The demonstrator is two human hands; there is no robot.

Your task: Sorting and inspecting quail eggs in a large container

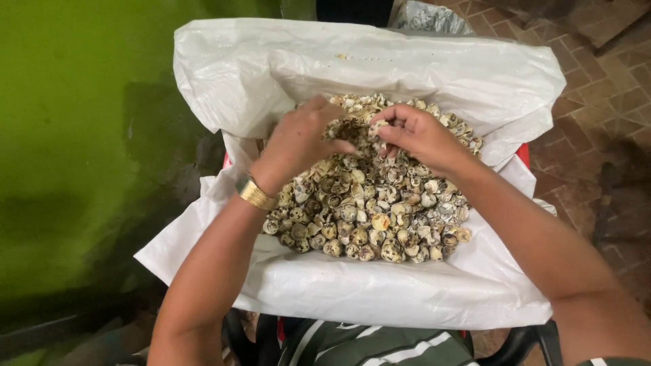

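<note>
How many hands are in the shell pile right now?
2. The left hand, with a gold watch on its wrist, rests on the speckled shells. The right hand pinches a shell beside it. None other shows.

Heap of small cream-and-tan shells (369,203): mottled with dark brown speckles. Woven plastic sack (380,288): plain white. Metal wristwatch band (255,193): gold. Painted wall (74,135): bright green. Tiled brick floor (610,88): reddish brown. Striped garment (380,346): dark green with white stripes.
</note>
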